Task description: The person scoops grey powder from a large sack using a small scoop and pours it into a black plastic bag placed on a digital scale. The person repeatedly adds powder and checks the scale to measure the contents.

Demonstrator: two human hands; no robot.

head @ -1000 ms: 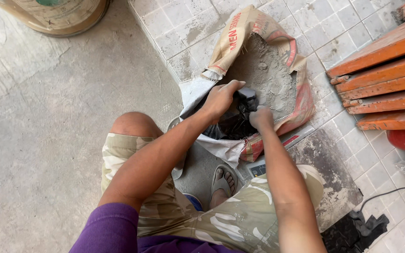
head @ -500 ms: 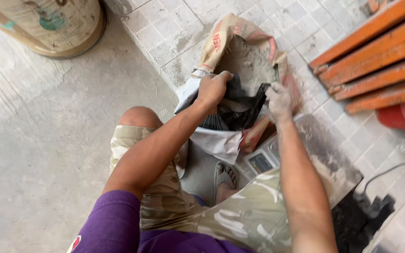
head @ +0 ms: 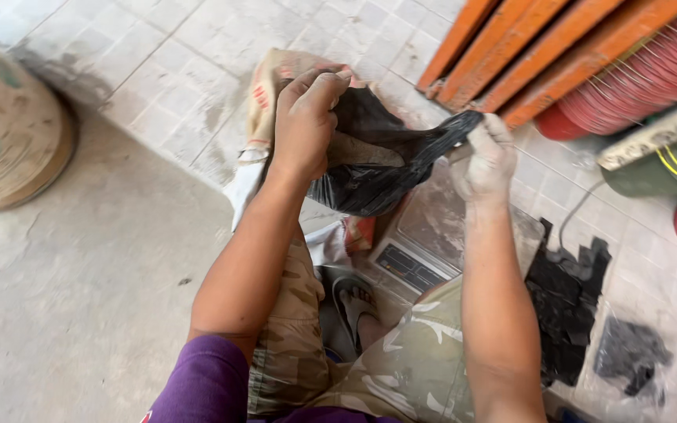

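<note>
The left hand (head: 307,125) is clamped on the near rim of a black plastic bag (head: 378,176), fingers curled over the edge and thumb beneath. The right hand (head: 486,160), dusted grey, pinches the opposite rim, which is twisted into a tight strip running from the bag toward 2 o'clock. Between the two hands the bag hangs open and sagging, with grey powder (head: 362,150) showing inside. The bag is held up off the floor, above a digital scale (head: 425,247) that sits at about 5 o'clock from it. Behind the bag, at 11 o'clock, lies an opened tan sack (head: 276,82) on the tiled floor (head: 182,47). At 1 to 2 o'clock orange wooden planks (head: 526,47) lean across the corner, with red cable coils (head: 628,86) beside them. At 4 o'clock from the right hand, flat black bags (head: 566,305) lie on the tiles. A sandalled foot (head: 358,305) rests below the scale at 6 o'clock.
</note>
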